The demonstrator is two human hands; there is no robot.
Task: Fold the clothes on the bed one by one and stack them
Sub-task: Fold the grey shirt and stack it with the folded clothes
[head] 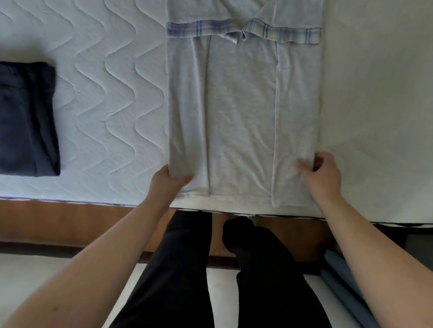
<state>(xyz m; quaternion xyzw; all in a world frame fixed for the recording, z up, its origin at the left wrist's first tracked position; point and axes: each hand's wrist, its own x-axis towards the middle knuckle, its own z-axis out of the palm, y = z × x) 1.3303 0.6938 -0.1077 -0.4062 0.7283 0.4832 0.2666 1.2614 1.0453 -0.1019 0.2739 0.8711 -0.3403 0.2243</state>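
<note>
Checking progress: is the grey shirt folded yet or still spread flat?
Partly folded: the grey shirt has both sides turned in, but remains full length. Both hands grip its near corners.

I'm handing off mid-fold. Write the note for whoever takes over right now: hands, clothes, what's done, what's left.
Left hand: grips the near left corner of the grey shirt.
Right hand: pinches its near right edge.
Shirt lies flat on the mattress at the near edge, both sides and plaid-cuffed sleeves already folded inward.
Dark blue folded garment sits to the left on the mattress.
Done: one garment folded; shirt's side folds.
Left: probably fold the shirt's near end up toward the collar, then stack it on the dark garment.
</note>
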